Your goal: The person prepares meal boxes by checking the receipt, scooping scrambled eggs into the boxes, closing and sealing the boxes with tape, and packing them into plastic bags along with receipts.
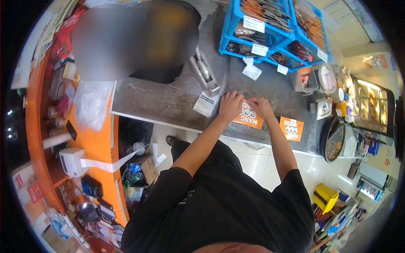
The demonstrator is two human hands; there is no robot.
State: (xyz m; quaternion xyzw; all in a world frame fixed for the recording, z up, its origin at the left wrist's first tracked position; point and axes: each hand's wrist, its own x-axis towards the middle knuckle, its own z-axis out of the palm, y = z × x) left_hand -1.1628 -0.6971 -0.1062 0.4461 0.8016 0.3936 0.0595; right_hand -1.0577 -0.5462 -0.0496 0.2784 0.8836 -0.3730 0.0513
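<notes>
Orange printed pack [252, 121] on tabletop [168, 98] | our left hand [231, 105], right hand [262, 109]: fingers at its far edge, whether pinching we cannot tell | second pack [291, 128] to right

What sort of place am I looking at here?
Probably a takeaway food shop: there's a lit display case, a round pan that seems to hold food, and a printer trailing paper.
</notes>
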